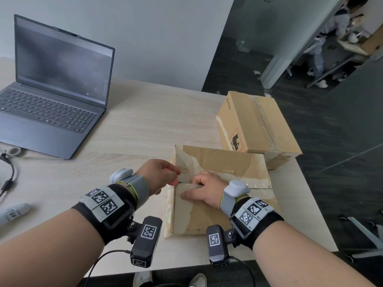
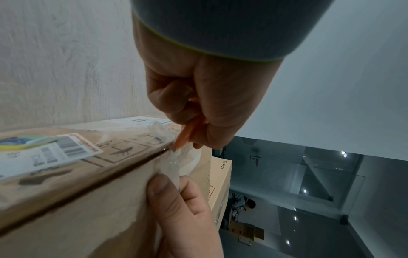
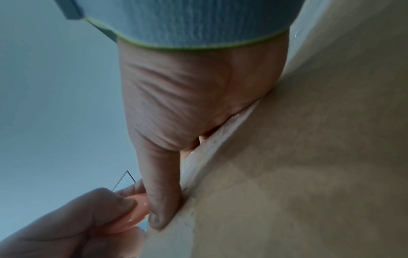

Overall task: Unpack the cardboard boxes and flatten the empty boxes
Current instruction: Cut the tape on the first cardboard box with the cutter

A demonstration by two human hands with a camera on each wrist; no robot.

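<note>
A flat cardboard box lies on the table in front of me, its top seam covered with clear tape. My left hand grips a small orange cutter, whose tip sits on the taped seam at the box's left edge. Just right of it, my right hand grips the edge of the near flap: the fingers curl into the seam and the thumb presses on the tape. A second, taller taped box stands behind at the table's right corner.
An open laptop stands at the back left. A cable with an adapter, a tape roll and a white tube lie at the left edge. A person is visible beyond a glass wall at the far right.
</note>
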